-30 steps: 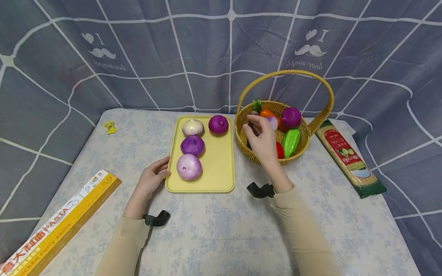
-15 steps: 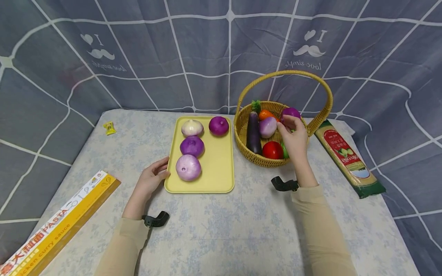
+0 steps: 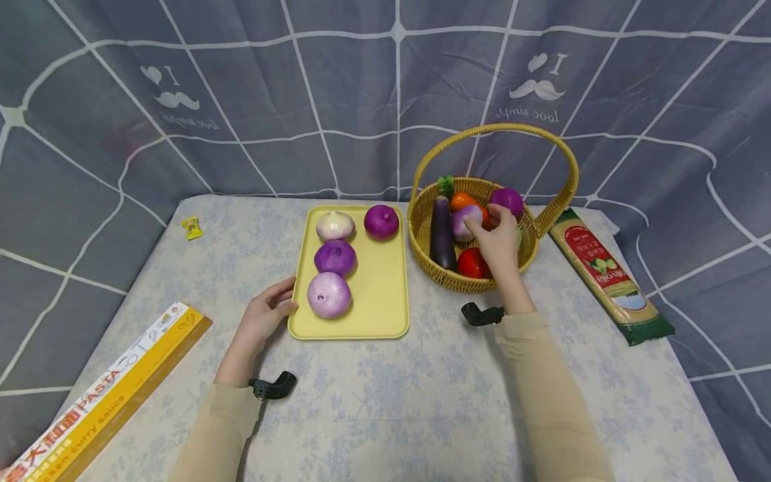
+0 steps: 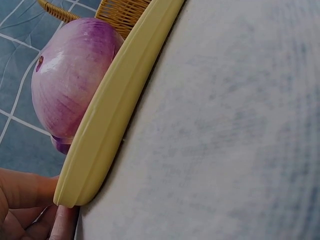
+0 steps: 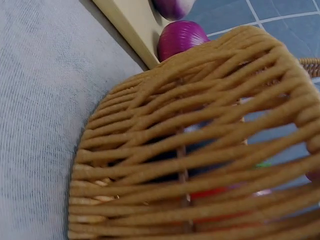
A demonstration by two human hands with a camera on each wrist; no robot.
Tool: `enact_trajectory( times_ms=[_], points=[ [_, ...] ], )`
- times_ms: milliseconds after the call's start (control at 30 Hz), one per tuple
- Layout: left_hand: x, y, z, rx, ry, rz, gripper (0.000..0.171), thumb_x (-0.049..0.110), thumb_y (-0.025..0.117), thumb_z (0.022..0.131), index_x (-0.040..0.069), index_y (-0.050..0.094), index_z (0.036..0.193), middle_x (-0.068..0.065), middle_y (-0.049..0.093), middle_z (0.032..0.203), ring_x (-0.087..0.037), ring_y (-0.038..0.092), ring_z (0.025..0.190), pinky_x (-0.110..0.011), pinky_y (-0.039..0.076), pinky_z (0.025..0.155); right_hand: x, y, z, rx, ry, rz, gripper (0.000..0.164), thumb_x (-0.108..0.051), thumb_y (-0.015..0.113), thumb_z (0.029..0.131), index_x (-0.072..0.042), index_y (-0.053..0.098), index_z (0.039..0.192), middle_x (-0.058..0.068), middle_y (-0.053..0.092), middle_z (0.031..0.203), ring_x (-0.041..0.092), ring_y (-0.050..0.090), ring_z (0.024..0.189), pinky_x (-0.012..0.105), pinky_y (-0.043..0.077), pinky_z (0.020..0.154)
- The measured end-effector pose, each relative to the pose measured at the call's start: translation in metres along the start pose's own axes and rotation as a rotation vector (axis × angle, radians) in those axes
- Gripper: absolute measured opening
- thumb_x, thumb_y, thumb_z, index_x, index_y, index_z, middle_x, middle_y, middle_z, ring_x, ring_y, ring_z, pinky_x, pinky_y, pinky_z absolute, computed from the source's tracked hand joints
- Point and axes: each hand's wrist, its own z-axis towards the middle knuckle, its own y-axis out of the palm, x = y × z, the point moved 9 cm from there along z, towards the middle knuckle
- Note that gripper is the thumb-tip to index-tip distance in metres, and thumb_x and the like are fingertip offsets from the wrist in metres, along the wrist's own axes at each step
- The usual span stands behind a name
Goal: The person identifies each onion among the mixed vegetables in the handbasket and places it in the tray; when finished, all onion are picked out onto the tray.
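My left hand holds the left edge of a yellow tray, thumb and fingers at its rim. Down the tray's left side sit a pale onion, a purple onion and a light purple onion. Another dark purple onion sits at the back right. My right hand is inside a wicker basket, thumb over a light purple onion and fingers at its right side, with a gap between them. The right wrist view shows mostly basket weave, hiding that hand.
Also in the basket are an eggplant, a tomato, an orange vegetable and a purple onion. The tall handle arches overhead. A pasta bag, a long pasta box and a yellow wrapped candy lie around.
My right hand has moved from above the eggplant rightward across the basket, then back left to the light purple onion. My left hand stays at the tray.
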Motion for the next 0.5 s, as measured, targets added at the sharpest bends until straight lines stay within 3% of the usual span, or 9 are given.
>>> enact_trajectory(
  times_ms=[500],
  points=[
    [-0.001, 0.001, 0.000, -0.003, 0.012, -0.015, 0.057, 0.009, 0.054, 0.100, 0.013, 0.036, 0.154, -0.018, 0.050, 0.146, -0.030, 0.047, 0.134, -0.004, 0.044, 0.084, 0.008, 0.016, 0.005, -0.015, 0.088, -0.161, 0.075, -0.041, 0.073, 0.087, 0.002, 0.043, 0.139, 0.025, 0.046, 0.136, 0.037, 0.044, 0.125, 0.047, 0.039, 0.109]
  ],
)
